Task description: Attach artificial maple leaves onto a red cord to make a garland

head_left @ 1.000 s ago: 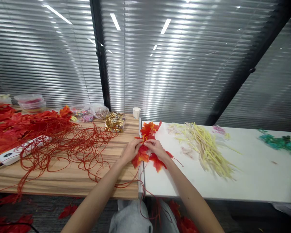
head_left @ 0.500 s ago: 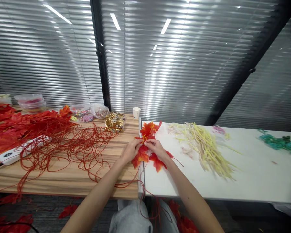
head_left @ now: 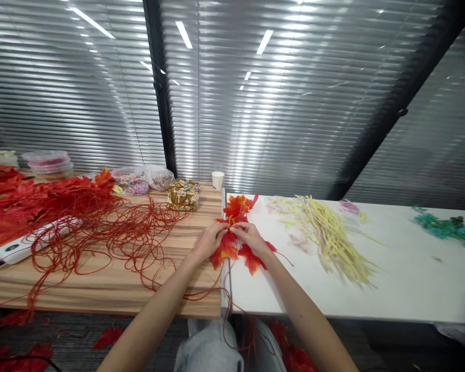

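Note:
Red-orange artificial maple leaves (head_left: 238, 205) lie in a cluster across the seam between the wooden table and the white one. Over them, my left hand (head_left: 210, 239) and my right hand (head_left: 250, 236) meet fingertip to fingertip. Both hands are closed in a pinch among the leaves, and what exactly sits between the fingers is too small to make out. Thin red cord (head_left: 229, 299) runs from the leaves down over the table edge toward my lap.
A large tangle of red cord (head_left: 112, 232) spreads on the left, partly over a white power strip (head_left: 17, 247). Behind stand a gold foil package (head_left: 183, 195) and a paper cup (head_left: 217, 180). Yellow strips (head_left: 333, 237) and teal foliage (head_left: 449, 227) lie right.

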The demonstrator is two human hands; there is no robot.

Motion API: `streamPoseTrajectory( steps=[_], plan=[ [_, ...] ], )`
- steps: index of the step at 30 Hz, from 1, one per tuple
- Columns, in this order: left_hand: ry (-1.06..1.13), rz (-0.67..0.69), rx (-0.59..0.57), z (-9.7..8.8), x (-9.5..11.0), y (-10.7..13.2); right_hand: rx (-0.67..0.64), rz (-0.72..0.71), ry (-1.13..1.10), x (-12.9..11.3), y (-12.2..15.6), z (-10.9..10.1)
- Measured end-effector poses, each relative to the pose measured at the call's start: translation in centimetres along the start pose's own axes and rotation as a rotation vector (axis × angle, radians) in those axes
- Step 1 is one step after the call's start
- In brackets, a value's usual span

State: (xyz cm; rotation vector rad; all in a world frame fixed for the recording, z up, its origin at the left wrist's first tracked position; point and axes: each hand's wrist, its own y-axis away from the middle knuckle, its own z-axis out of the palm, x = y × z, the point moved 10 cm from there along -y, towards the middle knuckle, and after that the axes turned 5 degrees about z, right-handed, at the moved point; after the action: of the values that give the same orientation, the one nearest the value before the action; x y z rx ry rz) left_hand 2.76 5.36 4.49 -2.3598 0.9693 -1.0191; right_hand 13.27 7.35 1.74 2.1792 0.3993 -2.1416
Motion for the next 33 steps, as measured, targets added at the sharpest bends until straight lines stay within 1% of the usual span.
streamPoseTrajectory(
  steps=[10,33],
  plan=[
    [-0.01,-0.021,0.001,0.08,-0.27,0.08,-0.01,-0.005,0.001,-0.2,0.06,0.14],
    [0.004,-0.009,0.004,0.07,-0.02,0.03,-0.015,0.019,0.021,0.03,0.07,0.12]
  ],
)
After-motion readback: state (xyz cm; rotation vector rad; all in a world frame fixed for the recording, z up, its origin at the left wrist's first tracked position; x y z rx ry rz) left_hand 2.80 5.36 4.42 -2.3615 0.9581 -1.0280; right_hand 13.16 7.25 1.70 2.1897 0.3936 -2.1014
